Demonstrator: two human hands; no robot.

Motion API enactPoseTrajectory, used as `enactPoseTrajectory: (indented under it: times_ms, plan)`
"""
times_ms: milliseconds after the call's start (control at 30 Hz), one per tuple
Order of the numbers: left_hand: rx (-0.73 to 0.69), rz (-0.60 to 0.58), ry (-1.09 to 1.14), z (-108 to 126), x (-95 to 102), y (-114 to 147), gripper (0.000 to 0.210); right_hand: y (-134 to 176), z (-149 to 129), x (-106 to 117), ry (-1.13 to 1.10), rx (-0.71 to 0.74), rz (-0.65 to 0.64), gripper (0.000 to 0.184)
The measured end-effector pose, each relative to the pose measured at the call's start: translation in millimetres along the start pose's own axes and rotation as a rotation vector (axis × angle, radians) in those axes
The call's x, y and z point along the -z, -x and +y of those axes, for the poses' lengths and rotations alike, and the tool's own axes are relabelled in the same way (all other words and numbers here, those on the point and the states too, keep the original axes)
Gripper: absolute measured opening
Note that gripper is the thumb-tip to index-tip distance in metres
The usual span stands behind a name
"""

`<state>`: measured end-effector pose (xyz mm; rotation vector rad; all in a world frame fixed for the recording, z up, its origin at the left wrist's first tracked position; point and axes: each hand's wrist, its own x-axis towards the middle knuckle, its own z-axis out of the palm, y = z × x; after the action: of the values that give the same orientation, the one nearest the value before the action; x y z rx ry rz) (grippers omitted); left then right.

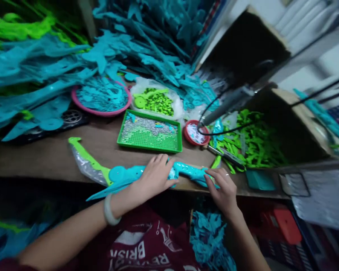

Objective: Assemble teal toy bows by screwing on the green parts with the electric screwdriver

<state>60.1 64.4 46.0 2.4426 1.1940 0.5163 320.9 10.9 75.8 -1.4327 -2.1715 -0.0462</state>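
Observation:
A long turquoise plastic toy piece (127, 174) lies along the front edge of the bench, with a lime-green and clear blade-like part (92, 161) at its left end. My left hand (154, 175) lies over its middle, fingers closed around the body and thumb along the near side. At its right end, my right hand (222, 184) grips with bent fingertips; what lies under those fingertips is hidden. Just beyond my left hand is a green tray (147, 143) of small silvery screws and some turquoise bits.
A pink basin (104, 112) of turquoise parts and a bag of lime-green pieces (158, 103) stand behind. A red bowl (196, 139), a screwdriver (231, 159) and a hanging electric driver (228, 103) are to the right. Turquoise parts (147, 49) pile up at the back.

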Motion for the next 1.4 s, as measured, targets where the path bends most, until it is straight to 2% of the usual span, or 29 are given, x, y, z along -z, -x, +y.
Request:
enactPoseTrajectory:
  times_ms: [100,200,267,367,467,533,600,633,667,767,833,967,1133,1233,1300,1400]
  plan:
    - [-0.066,0.084,-0.021,17.7,-22.6,-17.3,0.05,6.9,22.9,10.7,-0.028,-0.219,0.059,0.012]
    - [-0.118,0.018,-0.038,27.0,-31.6,-26.7,0.045,-7.5,54.5,20.4,-0.083,-0.493,0.148,0.023]
    - [-0.091,-0.018,-0.052,27.9,-31.3,-29.8,0.037,-25.7,78.0,24.9,-0.101,-0.571,0.171,0.027]
    - [-0.037,0.013,-0.107,25.4,-26.4,-26.8,0.028,-57.5,106.7,24.8,-0.087,-0.558,0.119,0.024]
    - [0.036,0.052,-0.223,22.7,-23.6,-18.5,0.027,-90.8,117.0,13.0,-0.076,-0.497,0.023,0.016]
    - [0.054,0.062,-0.215,21.0,-25.4,-13.9,0.028,-113.8,114.6,0.0,-0.021,-0.386,-0.132,0.012]
    - [0.056,0.085,-0.141,19.1,-29.4,-11.4,0.029,-135.9,110.3,-14.4,0.123,-0.23,-0.365,0.015]
    - [0.06,0.097,-0.112,18.2,-31.4,-10.8,0.029,-145.6,108.7,-21.2,0.162,-0.193,-0.44,0.015]
    - [0.065,0.107,-0.098,17.4,-33.2,-10.6,0.029,-153.9,108.0,-27.3,0.197,-0.17,-0.499,0.015]
    - [0.066,0.098,-0.112,16.5,-35.6,-10.8,0.031,-168.5,109.3,-40.5,0.21,-0.171,-0.557,0.024]
    - [0.056,0.087,-0.12,16.8,-34.9,-11.0,0.033,-170.5,111.4,-45.1,0.209,-0.16,-0.573,0.024]
    - [0.042,0.09,-0.117,16.9,-33.3,-11.9,0.03,-166.3,114.1,-48.9,0.178,-0.169,-0.534,0.011]
    - [0.037,0.113,-0.126,13.4,-35.3,-12.2,0.023,-160.0,117.0,-48.4,0.094,-0.252,-0.365,0.018]
    - [0.025,0.122,-0.113,10.0,-35.6,-9.3,0.022,-146.0,115.3,-38.3,0.007,-0.305,-0.281,0.019]
    - [0.013,0.131,-0.089,7.5,-34.8,-5.2,0.025,-125.2,106.8,-26.5,-0.126,-0.355,-0.233,0.015]
    - [0.01,0.121,-0.056,6.0,-32.4,2.0,0.03,-80.1,80.0,-9.4,-0.523,-0.459,-0.179,0.019]
